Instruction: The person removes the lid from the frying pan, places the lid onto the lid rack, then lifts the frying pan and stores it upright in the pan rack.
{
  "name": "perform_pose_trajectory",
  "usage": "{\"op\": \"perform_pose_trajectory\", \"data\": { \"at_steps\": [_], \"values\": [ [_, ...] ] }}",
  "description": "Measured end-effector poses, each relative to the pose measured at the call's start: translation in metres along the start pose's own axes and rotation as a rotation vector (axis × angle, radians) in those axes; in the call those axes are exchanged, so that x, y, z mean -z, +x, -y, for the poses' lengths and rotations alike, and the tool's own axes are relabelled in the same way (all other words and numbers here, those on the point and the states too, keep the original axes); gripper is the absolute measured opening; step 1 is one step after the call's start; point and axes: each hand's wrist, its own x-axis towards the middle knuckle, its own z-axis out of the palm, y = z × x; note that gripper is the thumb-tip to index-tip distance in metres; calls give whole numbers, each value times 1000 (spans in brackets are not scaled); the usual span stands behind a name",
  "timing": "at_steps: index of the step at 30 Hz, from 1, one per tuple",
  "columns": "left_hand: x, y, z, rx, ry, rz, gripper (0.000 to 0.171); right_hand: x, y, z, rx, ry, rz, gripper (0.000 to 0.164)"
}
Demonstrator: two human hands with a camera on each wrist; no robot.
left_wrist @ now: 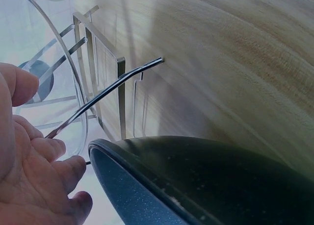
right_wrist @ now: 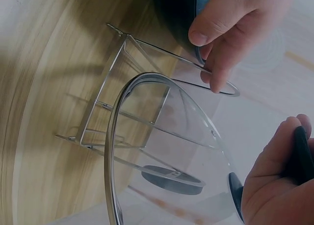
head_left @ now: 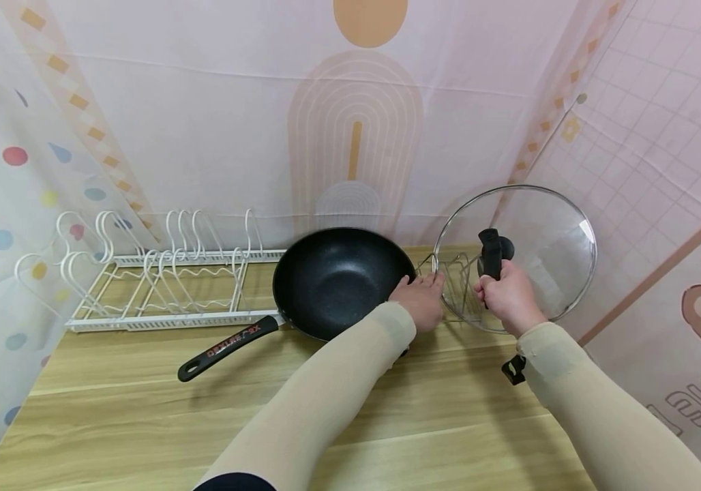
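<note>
My right hand [head_left: 511,296] grips the black handle [head_left: 492,256] of a round glass pot lid [head_left: 547,252] with a metal rim. The lid stands upright against a small metal wire rack [right_wrist: 91,119], its rim overlapping the rack's bars in the right wrist view. My left hand [head_left: 421,300] holds a wire loop of that rack between its fingers, beside the rim of a black wok [head_left: 344,279]. The wok's long black handle [head_left: 228,349] points to the left. Part of the rack is hidden behind the lid and left hand in the head view.
A white wire dish rack [head_left: 160,317] with tall loops stands left of the wok, on the wooden table [head_left: 142,409]. Patterned curtains [head_left: 221,136] hang behind and on both sides. A small black clip-like object [head_left: 513,369] shows near my right wrist.
</note>
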Motion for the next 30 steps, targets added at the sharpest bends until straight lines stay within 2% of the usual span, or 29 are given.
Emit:
{"op": "perform_pose_trajectory", "data": {
  "at_steps": [5, 14, 19, 25, 30],
  "values": [
    [-3, 2, 0, 3, 16, -20, 67, -3, 1, -2, -6, 14, 22, 41],
    [-6, 6, 0, 8, 21, -35, 67, -10, 2, -3, -3, 5, 17, 32],
    [-7, 8, 1, 10, 30, -33, 67, -12, 3, -4, -4, -8, 25, 33],
    [-7, 6, 1, 18, 18, -31, 69, -13, 3, -5, -12, 0, 56, 40],
    [-7, 4, 0, 19, 23, -35, 70, -15, 2, -5, -5, 5, 60, 37]
  ]
}}
